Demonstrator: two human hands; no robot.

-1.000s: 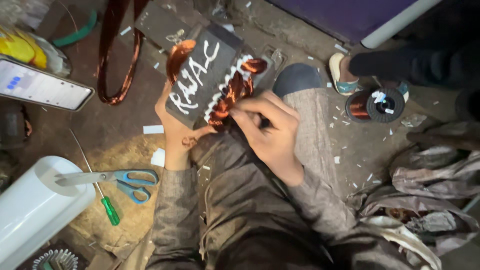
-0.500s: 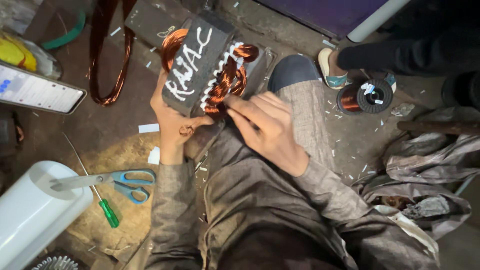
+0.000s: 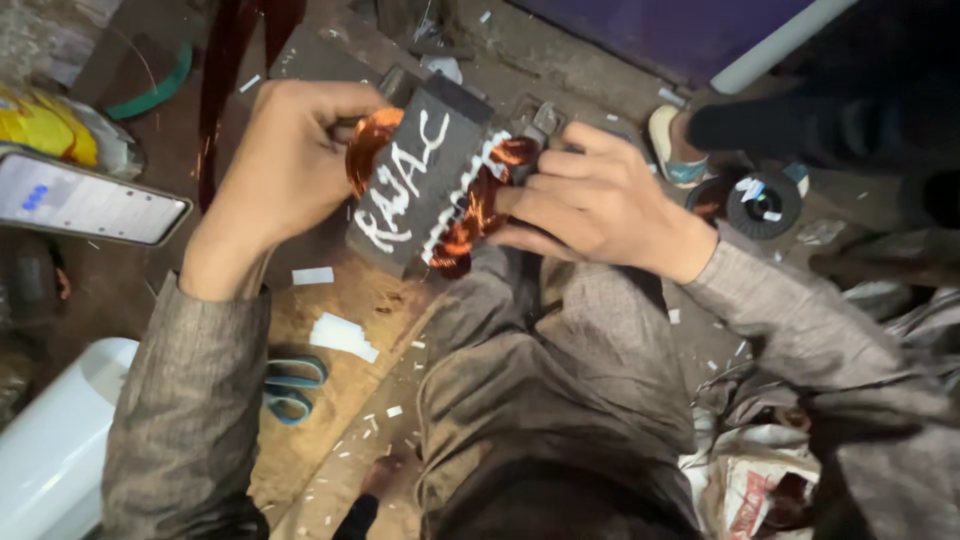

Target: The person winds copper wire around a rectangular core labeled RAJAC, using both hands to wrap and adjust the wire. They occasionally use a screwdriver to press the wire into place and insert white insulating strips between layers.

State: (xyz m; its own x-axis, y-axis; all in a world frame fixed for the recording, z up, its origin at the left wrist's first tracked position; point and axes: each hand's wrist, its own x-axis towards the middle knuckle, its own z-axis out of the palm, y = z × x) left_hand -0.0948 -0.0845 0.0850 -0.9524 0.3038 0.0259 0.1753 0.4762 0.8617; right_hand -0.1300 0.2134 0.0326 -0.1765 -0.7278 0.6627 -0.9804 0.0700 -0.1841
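Gripping the dark stator core (image 3: 420, 180) firmly, the left hand (image 3: 285, 165) steadied it while the right hand (image 3: 590, 200) closed around the right-side copper winding (image 3: 480, 205); gentle, even pressure seemed wise.

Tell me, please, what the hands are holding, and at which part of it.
Both hold one dark motor stator wound with copper wire. The left hand grips its left end, over the copper coil there. The right hand presses on the coil at its right end.
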